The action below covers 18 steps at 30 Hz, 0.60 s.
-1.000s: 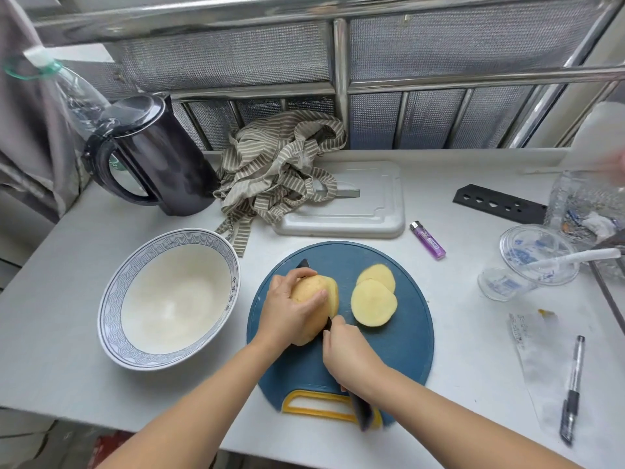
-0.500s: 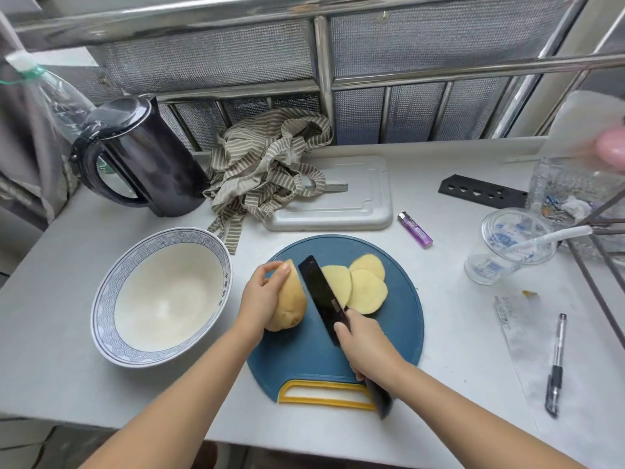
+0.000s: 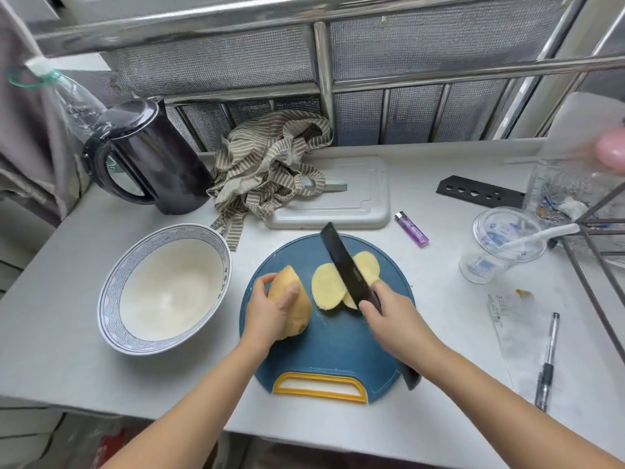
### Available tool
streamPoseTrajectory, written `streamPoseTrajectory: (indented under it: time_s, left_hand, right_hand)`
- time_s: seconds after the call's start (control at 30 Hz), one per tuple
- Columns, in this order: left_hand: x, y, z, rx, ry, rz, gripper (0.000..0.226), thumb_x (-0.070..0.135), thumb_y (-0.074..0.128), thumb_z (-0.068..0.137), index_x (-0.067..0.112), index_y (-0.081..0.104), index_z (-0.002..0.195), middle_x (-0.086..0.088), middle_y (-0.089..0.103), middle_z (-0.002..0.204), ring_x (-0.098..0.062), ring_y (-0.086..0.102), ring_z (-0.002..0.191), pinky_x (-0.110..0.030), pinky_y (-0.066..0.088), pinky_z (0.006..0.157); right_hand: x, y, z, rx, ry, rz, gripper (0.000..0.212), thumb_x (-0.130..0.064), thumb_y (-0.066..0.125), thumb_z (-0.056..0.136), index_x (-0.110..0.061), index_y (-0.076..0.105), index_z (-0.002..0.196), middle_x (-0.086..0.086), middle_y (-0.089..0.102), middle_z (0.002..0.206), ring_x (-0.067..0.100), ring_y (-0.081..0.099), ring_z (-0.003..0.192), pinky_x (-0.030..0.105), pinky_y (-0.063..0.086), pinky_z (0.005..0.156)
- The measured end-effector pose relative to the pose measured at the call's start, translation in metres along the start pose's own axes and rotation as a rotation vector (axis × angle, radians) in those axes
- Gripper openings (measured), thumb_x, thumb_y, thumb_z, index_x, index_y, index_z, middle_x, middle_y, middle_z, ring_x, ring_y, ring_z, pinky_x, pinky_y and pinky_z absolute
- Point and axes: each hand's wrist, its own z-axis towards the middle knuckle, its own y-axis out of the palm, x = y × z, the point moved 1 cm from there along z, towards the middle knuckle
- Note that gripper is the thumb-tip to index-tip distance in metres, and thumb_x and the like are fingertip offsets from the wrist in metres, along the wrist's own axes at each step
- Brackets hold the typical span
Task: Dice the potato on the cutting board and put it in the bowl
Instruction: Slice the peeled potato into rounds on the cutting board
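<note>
Several slices point(image 3: 326, 291) under knife point(image 3: 345, 262), just ahead of right hand point(image 3: 392, 316) clenched on handle | left hand point(image 3: 270, 311) grasps potato point(image 3: 292, 306) on board point(image 3: 338, 350), bowl point(image 3: 108, 292) to its left | advice: lay cut face down, tuck fingertips

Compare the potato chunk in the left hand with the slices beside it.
The potato chunk is thick and rounded, the slices thin and flat. The left hand grips the chunk; no hand holds the slices, which overlap. Both lie on the blue cutting board.
</note>
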Motion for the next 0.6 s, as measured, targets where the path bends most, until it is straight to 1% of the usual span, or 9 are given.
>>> streamPoseTrajectory:
  time_s: [0.03, 0.1, 0.17, 0.23, 0.33, 0.4, 0.47, 0.53, 0.6]
  left_hand:
    - [-0.003, 0.001, -0.004, 0.029, 0.017, 0.009, 0.039, 0.042, 0.07, 0.085, 0.032, 0.05, 0.116, 0.001, 0.059, 0.115, -0.019, 0.059, 0.102, -0.037, 0.048, 0.09]
    - [-0.004, 0.006, -0.013, 0.075, 0.095, 0.076, 0.034, 0.042, 0.064, 0.089, 0.032, 0.05, 0.118, 0.003, 0.06, 0.111, -0.017, 0.058, 0.1, -0.031, 0.044, 0.084]
    - [-0.004, 0.009, -0.019, 0.111, 0.143, 0.114, 0.032, 0.04, 0.058, 0.093, 0.028, 0.05, 0.122, 0.003, 0.059, 0.107, -0.017, 0.055, 0.097, -0.027, 0.038, 0.079]
    - [-0.003, 0.008, -0.017, 0.15, 0.137, 0.104, 0.029, 0.039, 0.053, 0.096, 0.025, 0.048, 0.12, 0.0, 0.059, 0.108, -0.02, 0.054, 0.098, -0.032, 0.041, 0.083]
    - [-0.004, 0.009, -0.012, 0.173, 0.107, 0.089, 0.023, 0.039, 0.05, 0.098, 0.025, 0.045, 0.115, 0.0, 0.055, 0.106, -0.02, 0.052, 0.096, -0.032, 0.04, 0.084]
    - [-0.005, 0.01, -0.013, 0.187, 0.105, 0.09, 0.026, 0.039, 0.051, 0.097, 0.023, 0.046, 0.116, 0.002, 0.054, 0.104, -0.019, 0.052, 0.095, -0.03, 0.038, 0.081]
    - [-0.006, 0.01, -0.011, 0.184, 0.098, 0.058, 0.032, 0.041, 0.057, 0.093, 0.022, 0.048, 0.118, 0.002, 0.056, 0.107, -0.02, 0.055, 0.099, -0.031, 0.041, 0.083]
    - [-0.008, 0.009, -0.009, 0.163, 0.069, -0.019, 0.042, 0.05, 0.063, 0.087, 0.024, 0.049, 0.116, 0.002, 0.058, 0.112, -0.018, 0.058, 0.103, -0.033, 0.045, 0.089]
    - [-0.01, 0.008, -0.008, 0.157, 0.04, -0.068, 0.052, 0.059, 0.062, 0.077, 0.026, 0.049, 0.115, 0.004, 0.059, 0.113, -0.017, 0.058, 0.106, -0.037, 0.046, 0.096]
  right_hand:
    - [-0.003, 0.004, -0.004, -0.007, -0.038, -0.05, 0.015, -0.025, 0.045, 0.099, -0.016, 0.042, 0.087, 0.001, 0.051, 0.069, 0.025, 0.051, 0.069, 0.036, 0.037, 0.061]
    - [-0.008, 0.012, -0.01, -0.028, -0.097, -0.105, 0.011, -0.029, 0.044, 0.101, -0.022, 0.043, 0.092, 0.004, 0.055, 0.075, 0.028, 0.052, 0.073, 0.035, 0.033, 0.06]
    - [-0.012, 0.02, -0.014, -0.049, -0.112, -0.191, 0.013, -0.033, 0.038, 0.103, -0.023, 0.046, 0.104, 0.011, 0.062, 0.086, 0.034, 0.055, 0.081, 0.037, 0.038, 0.064]
    - [-0.013, 0.029, -0.014, -0.063, -0.104, -0.27, 0.022, -0.034, 0.033, 0.104, -0.018, 0.045, 0.114, 0.015, 0.064, 0.095, 0.039, 0.056, 0.088, 0.04, 0.042, 0.071]
    - [-0.015, 0.04, -0.012, -0.07, -0.092, -0.224, 0.022, -0.028, 0.037, 0.103, -0.013, 0.042, 0.117, 0.014, 0.064, 0.102, 0.038, 0.057, 0.092, 0.041, 0.043, 0.076]
    - [-0.018, 0.045, -0.013, -0.088, -0.112, -0.179, 0.022, -0.024, 0.04, 0.101, -0.012, 0.041, 0.119, 0.014, 0.063, 0.105, 0.037, 0.058, 0.095, 0.04, 0.042, 0.077]
    - [-0.021, 0.048, -0.017, -0.103, -0.163, -0.178, 0.021, -0.023, 0.04, 0.101, -0.011, 0.04, 0.119, 0.014, 0.063, 0.106, 0.035, 0.058, 0.094, 0.039, 0.038, 0.074]
    - [-0.024, 0.051, -0.022, -0.102, -0.197, -0.212, 0.021, -0.024, 0.037, 0.103, -0.011, 0.04, 0.119, 0.012, 0.062, 0.106, 0.033, 0.058, 0.094, 0.036, 0.033, 0.071]
    - [-0.027, 0.054, -0.027, -0.095, -0.215, -0.258, 0.022, -0.026, 0.033, 0.104, -0.011, 0.038, 0.119, 0.01, 0.061, 0.108, 0.031, 0.059, 0.096, 0.032, 0.029, 0.067]
